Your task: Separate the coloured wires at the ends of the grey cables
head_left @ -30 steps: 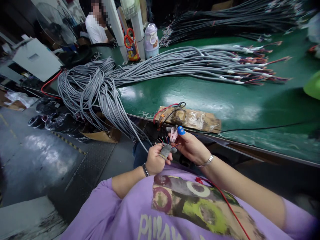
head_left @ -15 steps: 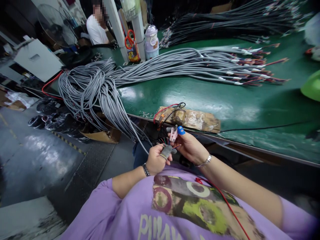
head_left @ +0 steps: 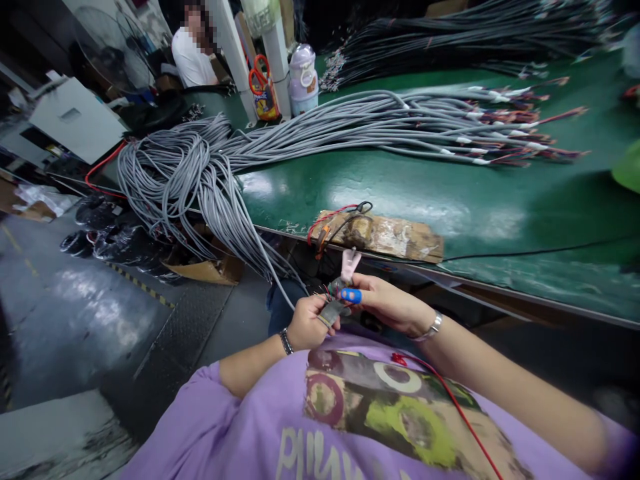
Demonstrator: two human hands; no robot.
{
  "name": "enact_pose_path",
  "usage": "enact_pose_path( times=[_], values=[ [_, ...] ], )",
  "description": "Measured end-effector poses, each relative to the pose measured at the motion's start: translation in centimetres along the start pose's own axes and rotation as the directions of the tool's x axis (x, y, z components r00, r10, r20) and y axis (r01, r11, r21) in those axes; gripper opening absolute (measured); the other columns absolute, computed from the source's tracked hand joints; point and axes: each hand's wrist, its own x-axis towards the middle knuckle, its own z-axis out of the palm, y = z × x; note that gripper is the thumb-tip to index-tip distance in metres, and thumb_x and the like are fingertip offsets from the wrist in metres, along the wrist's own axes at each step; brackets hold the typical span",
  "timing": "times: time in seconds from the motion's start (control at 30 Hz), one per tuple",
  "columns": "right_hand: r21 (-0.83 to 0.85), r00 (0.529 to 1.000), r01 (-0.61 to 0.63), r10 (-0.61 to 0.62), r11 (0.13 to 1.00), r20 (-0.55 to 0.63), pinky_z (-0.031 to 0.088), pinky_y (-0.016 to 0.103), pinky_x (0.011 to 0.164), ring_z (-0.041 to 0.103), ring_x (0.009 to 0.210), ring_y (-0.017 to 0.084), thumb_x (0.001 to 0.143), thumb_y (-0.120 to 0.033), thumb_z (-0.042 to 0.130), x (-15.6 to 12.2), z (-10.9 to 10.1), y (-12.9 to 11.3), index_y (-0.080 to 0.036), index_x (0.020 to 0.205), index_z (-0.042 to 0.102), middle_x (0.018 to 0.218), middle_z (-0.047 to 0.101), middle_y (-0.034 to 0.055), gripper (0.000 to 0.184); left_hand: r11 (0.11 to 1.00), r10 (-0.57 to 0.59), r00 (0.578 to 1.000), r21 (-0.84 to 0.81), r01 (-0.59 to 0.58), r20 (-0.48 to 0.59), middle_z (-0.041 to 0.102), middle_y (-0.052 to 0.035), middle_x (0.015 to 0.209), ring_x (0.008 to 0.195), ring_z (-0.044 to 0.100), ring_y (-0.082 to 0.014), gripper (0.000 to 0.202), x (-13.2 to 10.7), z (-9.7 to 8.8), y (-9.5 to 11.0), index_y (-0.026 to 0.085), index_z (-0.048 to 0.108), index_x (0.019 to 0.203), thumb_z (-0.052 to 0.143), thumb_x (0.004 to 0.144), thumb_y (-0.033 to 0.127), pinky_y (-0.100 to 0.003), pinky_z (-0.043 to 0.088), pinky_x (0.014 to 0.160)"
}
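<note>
My left hand point(head_left: 306, 323) is closed around the end of a grey cable point(head_left: 277, 275), its thumb in a grey finger cover, with thin coloured wires point(head_left: 327, 289) fanning out above the fist. My right hand point(head_left: 387, 304) meets it from the right, fingers pinched, a blue cover on the thumb tip, and holds a small pink clip-like tool point(head_left: 347, 264) that sticks up above the wires. Both hands are in front of my purple shirt, just below the table edge.
A big bundle of grey cables point(head_left: 320, 130) lies across the green table point(head_left: 450, 200) and hangs off its left edge. A taped brown block point(head_left: 390, 237) with red and black leads sits at the near edge. Black cables point(head_left: 450, 40), a bottle point(head_left: 303, 80) and scissors point(head_left: 260, 70) are behind; a person in white point(head_left: 193, 57) sits far left.
My right hand has turned and dropped closer to the left hand, its blue thumb tip now at the wire ends. The pink tool now points upward. The view shifted slightly.
</note>
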Motion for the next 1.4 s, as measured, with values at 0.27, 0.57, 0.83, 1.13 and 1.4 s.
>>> enact_pose_path(
  times=[0.27,0.57,0.83,1.13,1.4],
  values=[
    [-0.205,0.996,0.013,-0.031,0.979,-0.083,0.036,0.026,0.06,0.046,0.059,0.01,0.052,-0.042,0.088,-0.1,0.3,-0.2,-0.015,0.068,0.06,0.063,0.058,-0.0026,0.042,0.998,0.004,0.998,0.063,-0.007,0.056,0.053,-0.0015,0.05,0.04,0.05,-0.0069,0.057,0.2,0.1,0.2,0.013,0.055,0.053,0.059,0.077,0.065,-0.018,0.038,0.04],
    [-0.236,0.993,0.039,-0.063,0.971,-0.096,0.037,0.025,0.055,0.047,0.056,0.01,0.056,-0.044,0.085,0.0,0.5,-0.1,-0.016,0.069,0.06,0.061,0.057,-0.0026,0.039,0.998,0.03,0.996,0.055,-0.035,0.085,0.055,-0.0017,0.054,0.042,0.051,-0.0075,0.045,0.4,-0.2,-0.5,0.013,0.056,0.057,0.061,0.08,0.051,-0.018,0.04,0.041],
    [-0.27,0.992,0.067,-0.093,0.96,-0.082,0.036,0.025,0.054,0.044,0.055,0.01,0.059,-0.045,0.084,0.1,-0.1,0.3,-0.017,0.065,0.059,0.059,0.055,-0.0028,0.038,0.998,-0.065,0.995,0.021,0.064,0.075,0.056,-0.0008,0.053,0.042,0.051,-0.0075,0.049,0.5,-0.1,-0.4,0.014,0.055,0.057,0.065,0.075,0.058,-0.018,0.039,0.041],
    [-0.34,0.983,0.128,-0.165,0.932,-0.082,0.039,0.028,0.062,0.049,0.063,0.014,0.064,-0.04,0.079,-0.4,0.1,0.2,-0.019,0.068,0.06,0.066,0.059,-0.0004,0.029,0.99,-0.127,0.992,-0.064,0.128,0.021,0.057,-0.0009,0.054,0.041,0.05,-0.0069,0.048,0.6,0.0,-0.5,0.014,0.054,0.06,0.066,0.072,0.059,-0.018,0.039,0.041],
    [-0.276,0.914,0.155,-0.243,0.949,-0.324,0.034,0.027,0.057,0.044,0.058,0.013,0.069,-0.035,0.066,0.3,1.8,2.2,-0.019,0.072,0.059,0.065,0.056,-0.0015,0.018,0.988,-0.149,0.988,-0.039,0.15,0.041,0.057,-0.0001,0.053,0.04,0.049,-0.0068,0.039,0.8,0.1,-0.6,0.014,0.054,0.063,0.064,0.074,0.05,-0.017,0.036,0.039]
  ],
)
